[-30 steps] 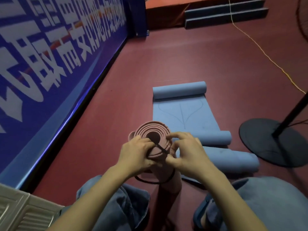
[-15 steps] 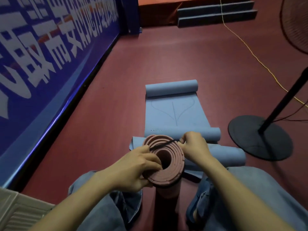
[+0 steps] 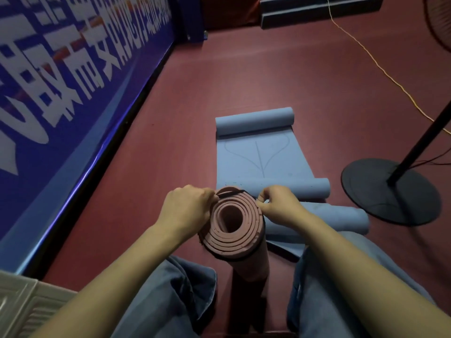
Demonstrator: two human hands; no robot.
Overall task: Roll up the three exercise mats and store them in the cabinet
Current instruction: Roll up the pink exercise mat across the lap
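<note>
The left hand (image 3: 188,208) and the right hand (image 3: 278,206) each pinched a side of a thin black elastic band (image 3: 231,193), fingers curled tight on it, stretching it across the far rim of the rolled pink mat (image 3: 234,230). That mat stood on end between the person's knees, its spiral top facing the camera, and the band already ran down the right side and under the near edge of the roll, so it looked partly seated around the top. Just beyond lay a blue mat (image 3: 258,157) only half done, flat in the middle with a roll at each end, and nearer the right knee a second blue roll (image 3: 317,219) lay on its side over a loose flap. A fan's round black base (image 3: 390,191) stood well to the right on the red floor (image 3: 244,81), with a blue banner wall (image 3: 73,81) along the left. No cabinet was identifiable in view. The likely trouble from here: the band, under tension, could slip from either pinch and snap off the rim, or ride up over the top, letting the outer wraps spring loose. The upright roll, steadied only by the hands, could also tip.
</note>
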